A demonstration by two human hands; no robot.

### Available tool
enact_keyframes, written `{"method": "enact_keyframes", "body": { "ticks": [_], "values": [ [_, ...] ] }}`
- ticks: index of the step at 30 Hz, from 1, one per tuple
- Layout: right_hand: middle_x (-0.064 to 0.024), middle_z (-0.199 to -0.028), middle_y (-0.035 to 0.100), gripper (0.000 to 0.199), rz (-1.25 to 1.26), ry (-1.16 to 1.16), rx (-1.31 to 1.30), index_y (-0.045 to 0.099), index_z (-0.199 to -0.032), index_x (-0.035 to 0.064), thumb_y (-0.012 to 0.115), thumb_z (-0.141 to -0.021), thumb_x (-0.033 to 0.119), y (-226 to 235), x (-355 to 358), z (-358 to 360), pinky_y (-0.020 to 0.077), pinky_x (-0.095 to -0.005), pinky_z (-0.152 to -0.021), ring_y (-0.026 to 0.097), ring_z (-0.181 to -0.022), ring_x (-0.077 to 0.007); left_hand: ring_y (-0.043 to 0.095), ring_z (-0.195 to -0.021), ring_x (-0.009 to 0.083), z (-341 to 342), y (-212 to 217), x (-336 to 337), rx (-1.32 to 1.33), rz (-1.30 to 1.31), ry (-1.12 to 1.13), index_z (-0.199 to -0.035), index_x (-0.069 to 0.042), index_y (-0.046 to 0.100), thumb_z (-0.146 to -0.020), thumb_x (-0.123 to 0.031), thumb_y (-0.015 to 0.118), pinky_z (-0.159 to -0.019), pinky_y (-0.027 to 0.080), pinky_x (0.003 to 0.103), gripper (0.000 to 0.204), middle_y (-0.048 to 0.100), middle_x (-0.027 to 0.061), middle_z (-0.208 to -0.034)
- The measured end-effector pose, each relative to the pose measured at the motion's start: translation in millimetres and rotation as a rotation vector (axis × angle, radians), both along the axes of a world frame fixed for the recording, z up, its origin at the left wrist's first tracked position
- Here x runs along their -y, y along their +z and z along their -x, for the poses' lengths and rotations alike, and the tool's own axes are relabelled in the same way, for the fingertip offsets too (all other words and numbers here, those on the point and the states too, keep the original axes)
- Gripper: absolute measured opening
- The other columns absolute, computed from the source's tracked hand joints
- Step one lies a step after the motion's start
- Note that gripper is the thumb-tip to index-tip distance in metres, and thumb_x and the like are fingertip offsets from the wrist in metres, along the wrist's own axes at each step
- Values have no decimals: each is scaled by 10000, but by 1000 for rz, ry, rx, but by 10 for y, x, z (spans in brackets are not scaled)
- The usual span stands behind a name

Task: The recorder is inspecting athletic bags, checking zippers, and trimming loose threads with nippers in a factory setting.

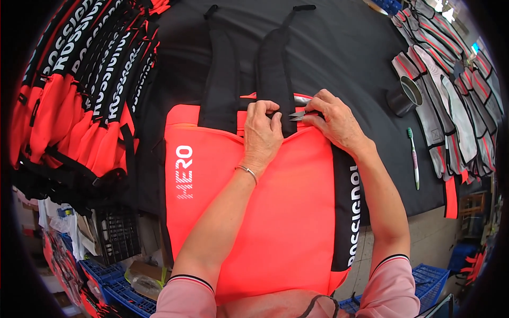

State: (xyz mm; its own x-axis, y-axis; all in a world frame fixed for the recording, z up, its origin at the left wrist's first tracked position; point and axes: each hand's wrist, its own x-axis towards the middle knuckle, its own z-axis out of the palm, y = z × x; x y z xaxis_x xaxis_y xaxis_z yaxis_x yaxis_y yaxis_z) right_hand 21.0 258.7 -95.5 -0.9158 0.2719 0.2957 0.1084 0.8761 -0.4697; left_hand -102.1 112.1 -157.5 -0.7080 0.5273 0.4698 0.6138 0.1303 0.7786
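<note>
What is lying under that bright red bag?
The red bag lies on a black cloth covering the table. The hands press its top edge. Whatever is beneath the bag's middle is hidden.

Both bare forearms reach forward from short pink sleeves. The left hand (261, 132), a thin silver bangle on its wrist, lies knuckles up with fingers curled and pressing down. Just beside it, the right hand (335, 121) pinches inward, fingertips nearly meeting the left's.

Black worktable (344, 47), blue crates (114, 281) on floor.
</note>
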Motion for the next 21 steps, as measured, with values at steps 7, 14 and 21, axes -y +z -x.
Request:
{"method": "enact_keyframes", "body": {
  "ticks": [7, 14, 21],
  "values": [
    [-90, -937, 584, 158, -44, 44, 3, 646, -880, 10, 719, -841, 144, -22, -52, 69, 482, -393, -734, 594, -832, -299, 562, -624, 184, -6, -3, 1, -26, 20, 25, -985, -5, 584, -860, -13, 670, -687, 480, 337, 152, 571, 111, -943],
    [-89, -898, 579, 180, 155, -8, 31, 651, -851, -3, 734, -837, 157, 39, -84, 8, 473, -368, -697, 601, -787, -263, 591, -845, 288, -17, 58, 20, 77, 46, -5, -975, 7, 560, -845, 22, 620, -754, 499, 387, 144, 562, 144, -940],
    [-77, -929, 585, 207, -111, 16, 37, 657, -904, 33, 726, -859, 223, 7, -25, 42, 500, -397, -711, 625, -819, -286, 592, -848, 286, -11, 92, 21, 96, 50, 10, -965, 11, 555, -846, 33, 607, -752, 500, 384, 132, 555, 143, -946]
  ]
}}
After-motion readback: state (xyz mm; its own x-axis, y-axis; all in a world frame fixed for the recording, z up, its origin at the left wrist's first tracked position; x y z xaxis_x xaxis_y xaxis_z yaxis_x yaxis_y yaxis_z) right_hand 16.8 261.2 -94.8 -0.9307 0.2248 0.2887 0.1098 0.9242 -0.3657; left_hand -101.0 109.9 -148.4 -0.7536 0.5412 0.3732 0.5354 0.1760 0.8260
